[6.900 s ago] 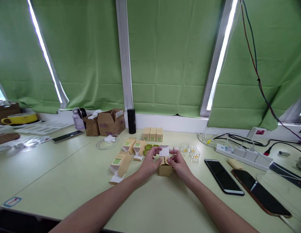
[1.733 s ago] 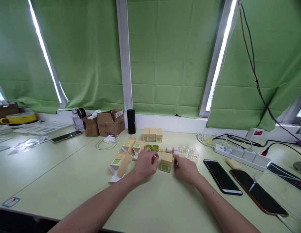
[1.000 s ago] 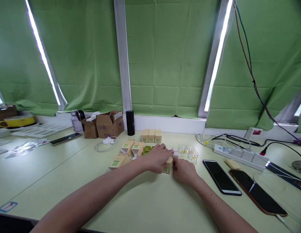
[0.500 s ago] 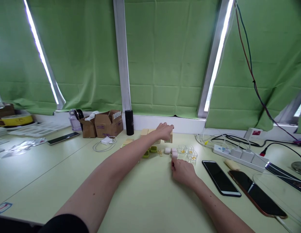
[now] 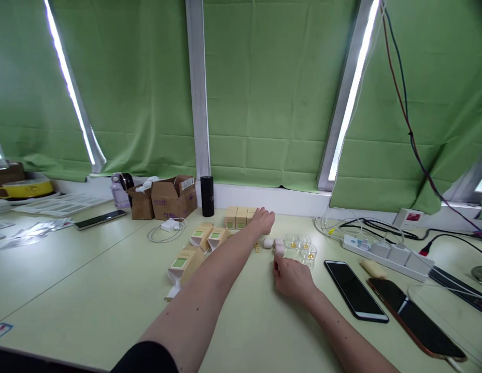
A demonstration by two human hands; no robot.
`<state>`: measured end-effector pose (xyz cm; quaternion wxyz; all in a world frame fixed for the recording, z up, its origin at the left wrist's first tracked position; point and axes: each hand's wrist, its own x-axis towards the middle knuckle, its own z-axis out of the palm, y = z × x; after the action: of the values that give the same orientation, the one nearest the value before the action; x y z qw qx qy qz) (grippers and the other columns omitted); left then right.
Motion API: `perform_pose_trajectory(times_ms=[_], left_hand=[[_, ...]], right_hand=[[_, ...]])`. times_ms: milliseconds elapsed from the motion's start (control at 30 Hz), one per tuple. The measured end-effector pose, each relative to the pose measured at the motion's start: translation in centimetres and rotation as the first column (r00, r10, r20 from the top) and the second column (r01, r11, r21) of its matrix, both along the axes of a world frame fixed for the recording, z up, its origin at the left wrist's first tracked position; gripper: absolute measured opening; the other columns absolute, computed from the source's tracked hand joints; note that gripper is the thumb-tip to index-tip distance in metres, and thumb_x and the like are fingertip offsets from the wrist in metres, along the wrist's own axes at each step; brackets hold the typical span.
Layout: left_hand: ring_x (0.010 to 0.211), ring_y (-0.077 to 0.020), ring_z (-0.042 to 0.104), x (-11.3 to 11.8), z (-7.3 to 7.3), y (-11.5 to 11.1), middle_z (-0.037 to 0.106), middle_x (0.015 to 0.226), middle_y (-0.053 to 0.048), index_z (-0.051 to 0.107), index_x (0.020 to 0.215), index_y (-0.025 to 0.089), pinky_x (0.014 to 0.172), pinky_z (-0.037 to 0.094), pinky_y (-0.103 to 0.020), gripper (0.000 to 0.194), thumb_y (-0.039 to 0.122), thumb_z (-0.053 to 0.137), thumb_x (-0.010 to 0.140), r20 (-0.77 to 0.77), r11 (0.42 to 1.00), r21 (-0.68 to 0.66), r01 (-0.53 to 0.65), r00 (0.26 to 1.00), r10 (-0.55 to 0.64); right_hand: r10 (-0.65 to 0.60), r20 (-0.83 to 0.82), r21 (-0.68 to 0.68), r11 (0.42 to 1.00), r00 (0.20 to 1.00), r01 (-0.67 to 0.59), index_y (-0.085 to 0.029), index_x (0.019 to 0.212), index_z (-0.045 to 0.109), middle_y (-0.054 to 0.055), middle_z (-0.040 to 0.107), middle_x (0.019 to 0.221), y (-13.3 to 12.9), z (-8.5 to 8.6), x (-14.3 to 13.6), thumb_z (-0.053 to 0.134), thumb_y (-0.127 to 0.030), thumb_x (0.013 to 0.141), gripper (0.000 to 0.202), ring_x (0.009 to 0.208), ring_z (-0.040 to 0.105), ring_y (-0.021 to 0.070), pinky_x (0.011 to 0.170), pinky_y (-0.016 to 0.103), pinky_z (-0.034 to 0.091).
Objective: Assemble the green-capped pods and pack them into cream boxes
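Note:
My left hand [image 5: 263,221] reaches to the right end of a row of small beige boxes [image 5: 236,216] with green labels. Its fingers are bent down over the end box, which is mostly hidden behind the hand. On the table my right hand [image 5: 293,277] rests with curled fingers, just in front of several small pinkish-white caps [image 5: 279,250]; what it holds, if anything, is hidden. Clear cups with gold centres [image 5: 305,246] stand right of the caps. Small gold pieces [image 5: 257,247] lie left of them. More beige boxes [image 5: 185,262] with open flaps lie left of my left forearm.
Two phones [image 5: 355,290] [image 5: 414,316] and a white power strip [image 5: 384,253] with cables occupy the right side. At the back left stand a black cylinder [image 5: 207,197], cardboard boxes [image 5: 173,199] and a charger with cable [image 5: 170,225]. Another phone [image 5: 101,219] lies further left.
My left hand has moved slightly left and down, toward the box row. My left forearm has swung right, uncovering the open-flapped boxes. My right hand has stayed almost in place.

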<state>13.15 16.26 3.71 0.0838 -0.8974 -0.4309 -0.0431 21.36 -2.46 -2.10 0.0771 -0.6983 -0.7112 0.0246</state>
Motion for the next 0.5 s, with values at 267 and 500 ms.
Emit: perform_pose_trajectory(times_ms=[267,500], left_hand=[[0.125,-0.0345,0.055,0.3,-0.2,-3.7,0.065,0.125,-0.021,0.061,0.123,0.015,0.098,0.049,-0.045,0.043,0.013,0.065,0.081,0.079,0.999,-0.002,-0.054,0.995,0.054],[0.109,-0.0316,0.068,0.1,-1.6,-4.3,0.061,0.129,-0.022,0.064,0.121,0.013,0.084,0.056,-0.038,0.04,0.02,0.063,0.081,0.13,0.989,-0.104,-0.103,0.985,0.117]], right_hand=[[-0.004,-0.007,-0.004,1.0,1.0,0.004,-0.021,0.105,0.062,0.014,0.075,0.104,0.1,0.0,0.0,0.05,-0.023,0.095,0.015,0.097,0.072,0.0307,0.071,0.034,0.044],[-0.007,-0.001,0.007,1.0,1.0,0.007,-0.021,0.103,0.061,0.014,0.076,0.103,0.2,-0.2,0.1,0.051,-0.023,0.095,0.013,0.094,0.073,0.0302,0.069,0.034,0.044]])
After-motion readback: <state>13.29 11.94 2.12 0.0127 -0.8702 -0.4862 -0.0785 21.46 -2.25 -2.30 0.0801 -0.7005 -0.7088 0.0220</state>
